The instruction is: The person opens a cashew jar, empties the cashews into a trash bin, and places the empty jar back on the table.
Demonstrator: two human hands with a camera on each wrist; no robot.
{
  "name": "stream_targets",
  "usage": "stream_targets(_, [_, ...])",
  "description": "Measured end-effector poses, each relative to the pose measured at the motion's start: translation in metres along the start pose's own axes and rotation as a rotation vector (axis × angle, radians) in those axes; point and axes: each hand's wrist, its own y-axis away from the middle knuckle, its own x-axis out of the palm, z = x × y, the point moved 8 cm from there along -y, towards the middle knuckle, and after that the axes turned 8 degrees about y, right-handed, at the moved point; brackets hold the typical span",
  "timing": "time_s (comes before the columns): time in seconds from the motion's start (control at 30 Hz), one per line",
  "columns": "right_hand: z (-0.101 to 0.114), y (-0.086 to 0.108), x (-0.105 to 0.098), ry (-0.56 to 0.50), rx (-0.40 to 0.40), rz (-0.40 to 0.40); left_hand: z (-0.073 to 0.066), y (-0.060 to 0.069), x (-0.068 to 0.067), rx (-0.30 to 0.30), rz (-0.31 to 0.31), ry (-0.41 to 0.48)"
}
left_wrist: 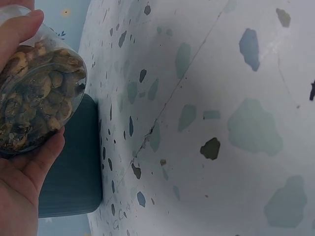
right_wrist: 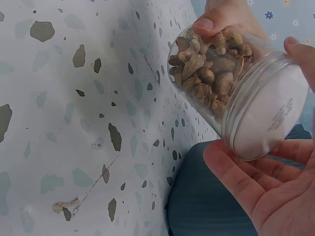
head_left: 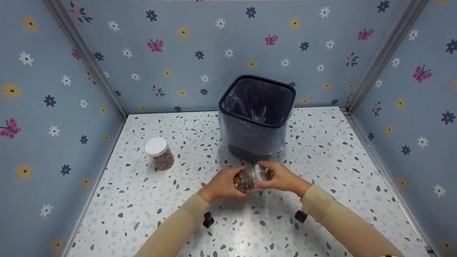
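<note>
A clear jar (head_left: 244, 180) of brown, nut-like pieces is held tilted on its side between both hands, low in front of the bin. The left hand (head_left: 224, 184) grips the jar's base end; in the left wrist view its fingers (left_wrist: 49, 152) curve round the jar (left_wrist: 42, 93). At the white lid (right_wrist: 270, 108), the right hand (head_left: 282, 177) has its thumb and fingers (right_wrist: 236, 172) round the rim. The lid is on the jar, and the pieces (right_wrist: 211, 69) show through the clear wall.
A bin (head_left: 255, 141) with a dark rim and a clear liner stands behind the hands. Another jar (head_left: 163, 160) with a white lid stands upright at the left on the speckled table (head_left: 142, 200). Flower-patterned walls (head_left: 200, 57) enclose the back and sides.
</note>
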Motion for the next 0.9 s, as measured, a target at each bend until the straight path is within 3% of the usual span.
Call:
stream_targets(0.2, [-0.0008, -0.0007, -0.0006, 0.015, 0.014, -0.001, -0.0001, -0.0001, -0.0024, -0.016, -0.011, 0.002])
stream_targets(0.9, [0.003, -0.0026, -0.0022, 0.038, -0.027, 0.005, -0.0004, -0.0026, -0.0054, 0.028, -0.01, -0.064])
